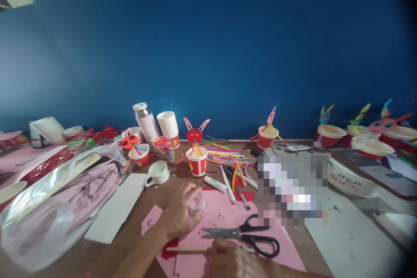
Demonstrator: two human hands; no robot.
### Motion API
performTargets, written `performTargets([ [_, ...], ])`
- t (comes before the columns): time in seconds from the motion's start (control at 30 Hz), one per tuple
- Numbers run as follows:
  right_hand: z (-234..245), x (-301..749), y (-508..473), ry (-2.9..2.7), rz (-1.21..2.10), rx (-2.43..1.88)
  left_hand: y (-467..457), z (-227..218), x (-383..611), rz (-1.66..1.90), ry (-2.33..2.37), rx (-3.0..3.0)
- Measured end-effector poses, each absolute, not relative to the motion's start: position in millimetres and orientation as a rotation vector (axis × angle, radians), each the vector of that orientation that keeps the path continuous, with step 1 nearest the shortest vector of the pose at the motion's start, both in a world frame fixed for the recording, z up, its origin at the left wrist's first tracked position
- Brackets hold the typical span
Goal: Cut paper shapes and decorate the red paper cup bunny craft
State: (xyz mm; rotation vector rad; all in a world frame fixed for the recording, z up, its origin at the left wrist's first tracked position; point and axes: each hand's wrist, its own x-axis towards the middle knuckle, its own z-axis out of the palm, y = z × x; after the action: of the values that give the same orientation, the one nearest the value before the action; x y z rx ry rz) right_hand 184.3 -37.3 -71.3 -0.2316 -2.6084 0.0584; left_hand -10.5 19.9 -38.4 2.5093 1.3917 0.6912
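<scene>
My left hand (182, 215) curls its fingers and thumb round a small clear round pot (197, 202) on the pink paper (228, 204). Low in the view, my right hand (230, 258) is closed on a thin pale stick (190, 249) with a reddish left end; part of the stick is hidden under the hand. Open scissors (246, 232) with black handles lie on the paper just beyond my right hand. A red-and-white paper cup (197, 163) stands farther back, topped by a red face with pink ears.
A white mug (157, 173), glue stick (215, 183), markers (227, 184) and pipe cleaners (221, 154) lie around the middle. At left are a plastic bag (74, 208) and a white card strip (117, 210). Other decorated cups (329, 136) stand at right before a blue partition (208, 47).
</scene>
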Motion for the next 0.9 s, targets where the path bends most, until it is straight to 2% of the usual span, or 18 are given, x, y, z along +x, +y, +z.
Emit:
performTargets([
  [0.3,-39.8,182.1,-45.8,-2.575,-0.103,-0.187,19.0,-18.4,-16.1,0.722,1.411,2.511],
  [0.57,-48.8,181.1,-52.5,-2.6,-0.052,-0.233,4.1,35.1,-14.2,0.401,1.603,2.508],
  [0.9,-46.2,176.0,-56.0,-2.54,-0.034,-0.233,0.3,9.5,-44.0,0.554,1.645,2.522],
])
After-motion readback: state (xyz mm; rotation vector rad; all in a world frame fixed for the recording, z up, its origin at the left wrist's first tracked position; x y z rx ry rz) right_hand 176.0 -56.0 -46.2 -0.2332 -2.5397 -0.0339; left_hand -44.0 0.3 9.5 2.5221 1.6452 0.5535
